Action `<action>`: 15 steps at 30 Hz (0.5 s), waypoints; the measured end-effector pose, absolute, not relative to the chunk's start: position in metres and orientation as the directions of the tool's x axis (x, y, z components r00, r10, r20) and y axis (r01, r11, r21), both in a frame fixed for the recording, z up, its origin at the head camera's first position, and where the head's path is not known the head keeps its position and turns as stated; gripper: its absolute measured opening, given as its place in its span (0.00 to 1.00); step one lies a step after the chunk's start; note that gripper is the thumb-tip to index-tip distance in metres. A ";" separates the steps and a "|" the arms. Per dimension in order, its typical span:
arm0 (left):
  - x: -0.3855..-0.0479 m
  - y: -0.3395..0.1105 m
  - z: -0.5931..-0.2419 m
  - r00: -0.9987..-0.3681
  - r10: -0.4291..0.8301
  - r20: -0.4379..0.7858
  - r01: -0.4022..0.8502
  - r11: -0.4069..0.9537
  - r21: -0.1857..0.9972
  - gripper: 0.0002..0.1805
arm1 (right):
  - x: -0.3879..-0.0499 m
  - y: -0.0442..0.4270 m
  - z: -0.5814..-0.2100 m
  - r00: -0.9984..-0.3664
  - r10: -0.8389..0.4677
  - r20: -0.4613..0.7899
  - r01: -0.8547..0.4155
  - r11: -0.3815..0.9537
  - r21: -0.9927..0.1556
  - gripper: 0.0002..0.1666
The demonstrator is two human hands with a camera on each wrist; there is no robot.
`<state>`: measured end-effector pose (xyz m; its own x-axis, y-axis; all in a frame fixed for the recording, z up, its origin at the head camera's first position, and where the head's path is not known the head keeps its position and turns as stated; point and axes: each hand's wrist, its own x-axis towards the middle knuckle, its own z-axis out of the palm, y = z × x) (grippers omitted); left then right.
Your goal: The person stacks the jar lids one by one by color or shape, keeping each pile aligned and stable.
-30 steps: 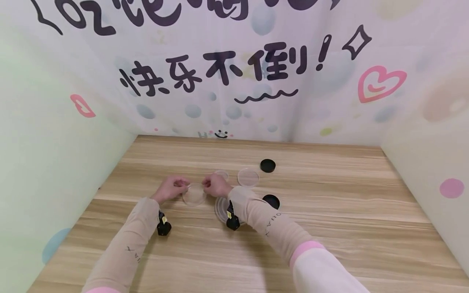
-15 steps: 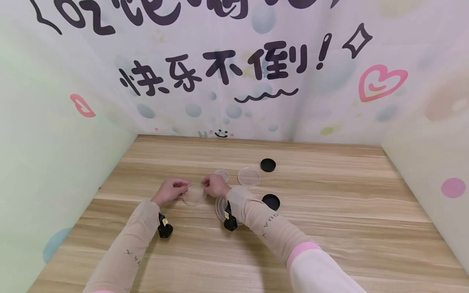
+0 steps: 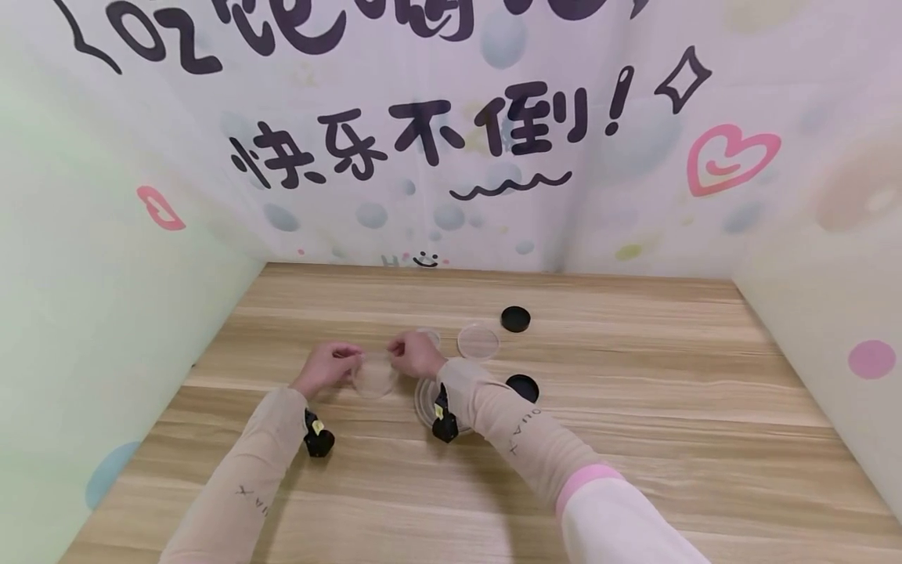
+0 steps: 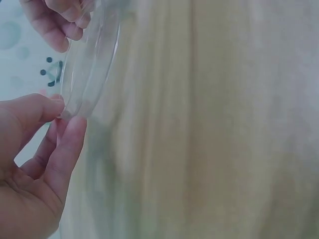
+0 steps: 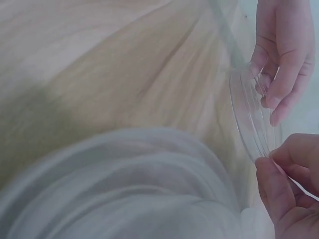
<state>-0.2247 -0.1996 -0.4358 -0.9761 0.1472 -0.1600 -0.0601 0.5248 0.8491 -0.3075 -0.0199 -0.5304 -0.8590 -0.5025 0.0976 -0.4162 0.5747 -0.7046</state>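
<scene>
A clear, shallow round petri dish (image 3: 374, 379) is held up between both hands, its layered rims visible in the left wrist view. The thumb and fingers of my left hand (image 3: 330, 369) pinch its left edge, while my right hand (image 3: 417, 356) pinches the right edge. Seen from the right wrist, the petri dish (image 5: 244, 112) stands tilted nearly on edge. Below my right wrist is a stack of clear round dishes (image 5: 124, 194), partly hidden by the wrist camera in the head view.
Beyond the right hand lie two clear discs, one partly covered (image 3: 430, 338) and one in full view (image 3: 478, 342). A black round lid-like piece (image 3: 516, 319) sits farther back; another black piece (image 3: 523, 388) is partly behind the right sleeve. White printed walls enclose the wooden table (image 3: 634, 360).
Both hands stay at nearly the same spot with the petri dish between them. The head view shifts only slightly.
</scene>
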 end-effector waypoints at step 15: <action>-0.230 -0.186 -0.411 -0.964 0.201 -0.172 -0.047 0.510 0.859 0.15 | -0.253 0.006 -0.428 -0.895 -0.438 0.089 -0.363 0.598 -0.714 0.11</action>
